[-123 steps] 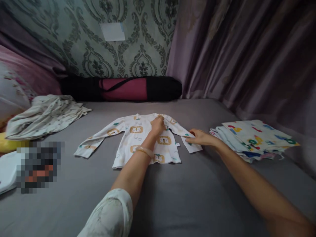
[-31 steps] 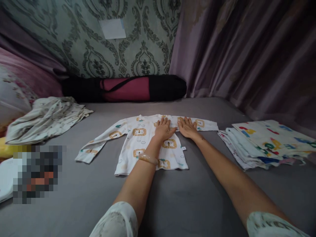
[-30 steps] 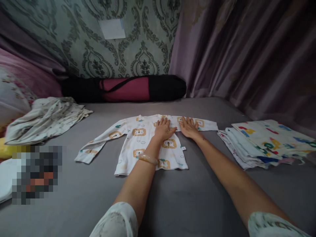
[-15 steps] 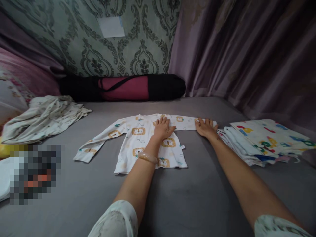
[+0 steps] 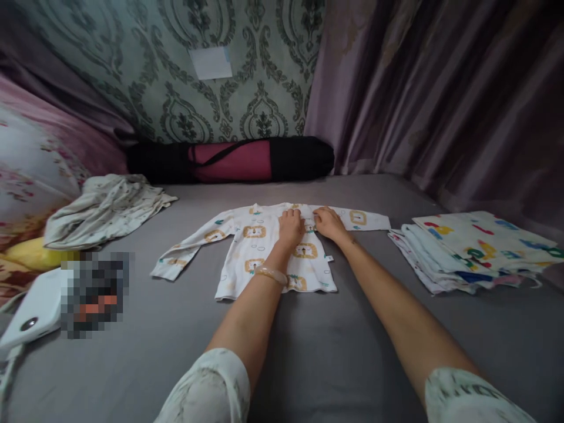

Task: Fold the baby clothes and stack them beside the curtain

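Both hands — left hand (image 5: 291, 223), right hand (image 5: 326, 221) — rest on the lion-print shirt (image 5: 264, 247), fingers curled loosely, gripping nothing.

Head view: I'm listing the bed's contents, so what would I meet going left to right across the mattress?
White device → crumpled cream garment → lion-print baby shirt, with the left hand and right hand resting on it → stack of folded letter-print cloths.

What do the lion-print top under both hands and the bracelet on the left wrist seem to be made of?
Lion-print top: soft matte knit, probably cotton; it lies limp and flat. Bracelet: glossy, translucent pale band, possibly jade, glass or plastic; the look cannot settle which.
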Demonstrator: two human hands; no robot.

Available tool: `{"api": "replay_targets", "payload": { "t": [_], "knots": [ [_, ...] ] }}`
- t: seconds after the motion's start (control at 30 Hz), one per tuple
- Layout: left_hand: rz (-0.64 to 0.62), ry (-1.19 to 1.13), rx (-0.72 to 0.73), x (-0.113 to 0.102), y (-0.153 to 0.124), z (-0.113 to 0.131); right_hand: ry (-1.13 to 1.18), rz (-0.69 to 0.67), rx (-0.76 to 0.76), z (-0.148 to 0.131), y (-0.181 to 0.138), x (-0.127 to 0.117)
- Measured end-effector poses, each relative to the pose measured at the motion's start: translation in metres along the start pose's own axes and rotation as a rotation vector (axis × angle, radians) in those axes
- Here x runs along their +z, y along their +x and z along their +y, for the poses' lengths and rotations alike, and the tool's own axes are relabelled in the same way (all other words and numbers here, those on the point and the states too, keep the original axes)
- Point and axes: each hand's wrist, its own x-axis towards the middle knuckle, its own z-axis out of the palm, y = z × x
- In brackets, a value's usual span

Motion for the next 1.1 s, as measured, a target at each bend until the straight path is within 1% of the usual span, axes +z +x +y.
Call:
{"api": "replay_targets", "payload": {
  "t": [0.1,0.2,0.33,0.43,0.53,0.6,0.7,0.77,0.93,1.0,1.1],
  "knots": [
    [0.003,0.042,0.048,0.001,-0.001,0.002,-0.013,-0.004,0.000,0.010,-0.010,0.007],
    [0.008,0.081,0.060,0.004,-0.005,0.006,-0.023,-0.024,0.002,0.015,-0.017,0.011],
    [-0.025,0.062,0.112,0.003,-0.019,0.008,0.007,-0.093,0.024,0.016,-0.008,0.009],
    [-0.081,0.021,0.170,-0.004,-0.035,0.008,0.063,-0.073,-0.055,0.019,0.001,0.003],
    [-0.136,-0.020,0.208,-0.013,-0.051,0.008,0.100,-0.033,-0.132,0.022,0.000,-0.001],
    [-0.167,-0.041,0.206,-0.016,-0.058,0.010,0.117,-0.044,-0.172,0.024,-0.004,-0.004],
    [-0.199,-0.072,0.207,-0.015,-0.063,0.014,0.134,-0.087,-0.277,0.027,-0.011,-0.007],
    [-0.209,-0.081,0.200,-0.013,-0.063,0.016,0.120,-0.086,-0.337,0.029,-0.015,-0.009],
    [-0.188,-0.043,0.194,-0.006,-0.063,0.015,0.049,-0.047,-0.379,0.033,-0.021,-0.013],
    [-0.173,-0.019,0.204,-0.004,-0.064,0.014,-0.018,-0.033,-0.404,0.035,-0.023,-0.015],
    [-0.157,0.023,0.211,-0.003,-0.065,0.015,-0.152,0.026,-0.406,0.036,-0.026,-0.016]
  ]
}}
